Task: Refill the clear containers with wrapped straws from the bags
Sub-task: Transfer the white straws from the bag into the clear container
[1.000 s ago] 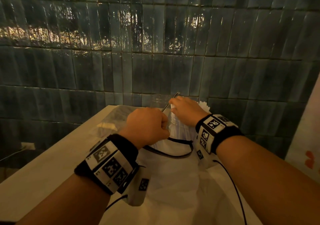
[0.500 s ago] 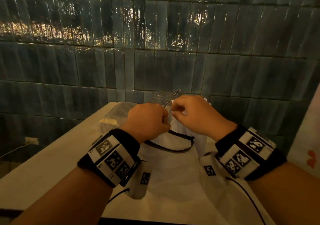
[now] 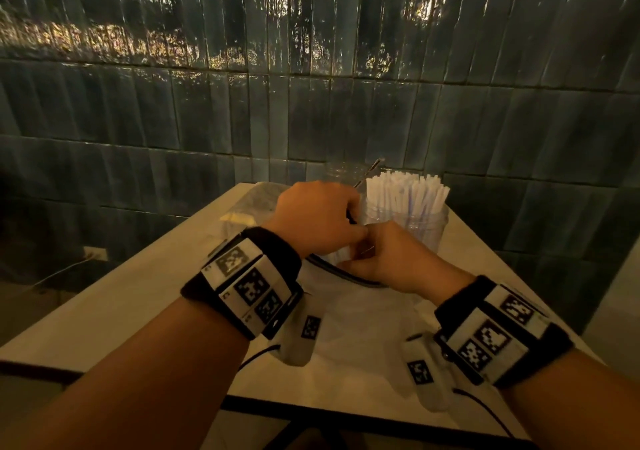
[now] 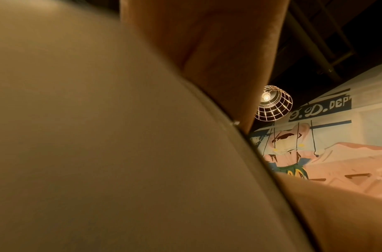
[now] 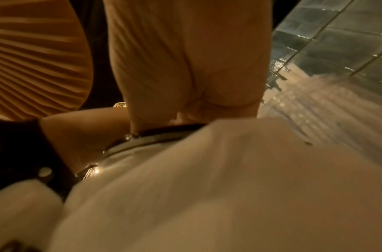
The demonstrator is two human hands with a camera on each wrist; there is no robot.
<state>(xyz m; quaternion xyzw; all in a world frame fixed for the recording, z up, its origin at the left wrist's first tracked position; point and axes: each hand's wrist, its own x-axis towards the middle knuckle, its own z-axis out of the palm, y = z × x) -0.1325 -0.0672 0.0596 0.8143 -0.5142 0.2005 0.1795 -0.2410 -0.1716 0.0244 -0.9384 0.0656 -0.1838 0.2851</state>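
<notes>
1. Plastic bag mouth is where both sets of fingers meet. Left hand [image 3: 317, 217] is fisted, knuckles up, fingers curled round a thin dark rod-like tool [image 3: 369, 172] that sticks up and away past the knuckles. Can't tell what the tool is.
2. Right hand [image 3: 388, 259] is just in front of and touching the left, fingers curled together and pinching something small at the bag opening. Likely film or a straw end, too hidden to confirm.
3. Bag [image 3: 346, 328] lies flat on the counter [image 3: 104, 297], running from the near edge up to the hands, dark-rimmed mouth [image 3: 346, 273] facing the far edge. My read: laid that way so straws come straight out toward the container.
4. Clear container [image 3: 412, 224] sits at the counter's far right corner by the tiled wall [image 3: 311, 103], just behind the right hand. Already packed with wrapped straws [image 3: 405, 191] standing upright, ends fanned above the rim.
5. A second clear container [image 3: 341, 172] seems to stand just behind the left hand; faint, contents unreadable. Another clear bag [image 3: 249, 207] lies at the far left of the counter.
6. Pose: both forearms come in from the near edge and converge, wrists low over the bag, marker bands up. Both wrist views are mostly blocked by blurred bag and palm, so they add nothing on grip.
7. Judgement: still opening or working the bag mouth, not transferring yet.
</notes>
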